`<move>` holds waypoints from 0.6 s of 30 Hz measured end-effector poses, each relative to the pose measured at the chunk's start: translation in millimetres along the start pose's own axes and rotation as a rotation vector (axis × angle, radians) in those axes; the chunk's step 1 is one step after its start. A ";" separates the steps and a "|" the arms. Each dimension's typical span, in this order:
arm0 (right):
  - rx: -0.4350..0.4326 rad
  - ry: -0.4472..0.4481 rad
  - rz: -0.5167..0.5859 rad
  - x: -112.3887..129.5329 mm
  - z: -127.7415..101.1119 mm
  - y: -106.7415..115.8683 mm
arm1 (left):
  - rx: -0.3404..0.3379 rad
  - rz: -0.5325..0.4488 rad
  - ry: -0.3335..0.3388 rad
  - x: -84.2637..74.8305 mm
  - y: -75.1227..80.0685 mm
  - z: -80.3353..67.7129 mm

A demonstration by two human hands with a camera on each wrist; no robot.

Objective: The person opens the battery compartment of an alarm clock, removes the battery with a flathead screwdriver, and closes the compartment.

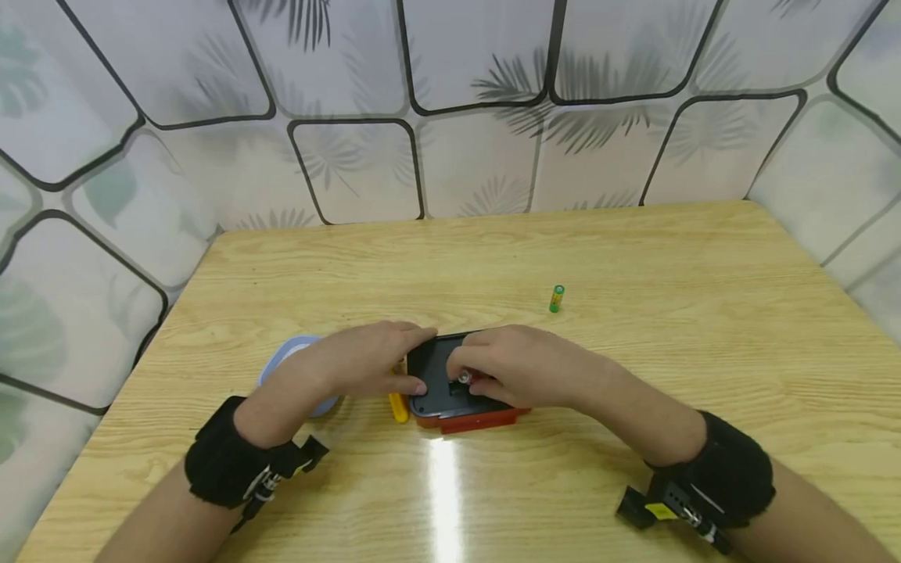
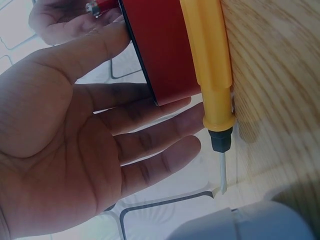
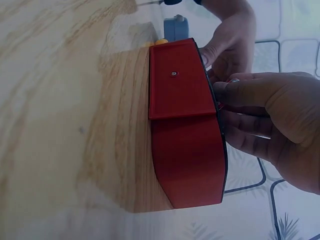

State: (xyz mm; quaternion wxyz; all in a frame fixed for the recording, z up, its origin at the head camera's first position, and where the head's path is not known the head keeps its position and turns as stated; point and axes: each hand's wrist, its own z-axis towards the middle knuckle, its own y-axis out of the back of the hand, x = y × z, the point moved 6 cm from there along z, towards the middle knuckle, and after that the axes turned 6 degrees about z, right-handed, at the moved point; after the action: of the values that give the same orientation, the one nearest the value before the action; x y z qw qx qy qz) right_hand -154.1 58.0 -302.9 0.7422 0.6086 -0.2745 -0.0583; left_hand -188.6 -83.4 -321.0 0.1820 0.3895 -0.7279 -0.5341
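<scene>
A red box with a black top face (image 1: 450,395) lies on the wooden table (image 1: 633,258) near its front edge. My left hand (image 1: 411,360) rests flat on the box's left end, fingers straight, thumb against the edge. My right hand (image 1: 470,369) is curled over the middle of the black face and pinches a small red battery (image 1: 466,378) with a silver tip. The left wrist view shows the open palm (image 2: 75,150) beside the red box (image 2: 160,50). In the right wrist view the box (image 3: 185,125) stands edge-on with my right fingers (image 3: 250,95) on its top.
A yellow screwdriver (image 1: 397,407) lies against the box's left side, its blade (image 2: 222,172) pointing at a pale blue round object (image 1: 292,352) under my left wrist. A green battery (image 1: 556,298) lies alone farther back. Patterned wall panels (image 1: 352,164) enclose the table.
</scene>
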 end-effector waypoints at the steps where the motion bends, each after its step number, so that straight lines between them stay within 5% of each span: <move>1: -0.002 0.000 0.006 -0.1 -0.2 0.6 | -0.001 -0.001 -0.001 -0.1 -0.1 -0.1; 18: -0.093 -0.034 0.001 -4.4 -7.9 21.6 | 0.000 0.006 -0.001 0.0 -3.2 -0.2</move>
State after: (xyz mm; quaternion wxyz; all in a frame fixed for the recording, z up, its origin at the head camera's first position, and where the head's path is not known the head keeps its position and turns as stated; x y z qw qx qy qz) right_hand -159.4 72.3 -285.0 0.7651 0.5721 -0.2844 -0.0807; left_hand -187.2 -83.9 -323.8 0.1832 0.3868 -0.7294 -0.5337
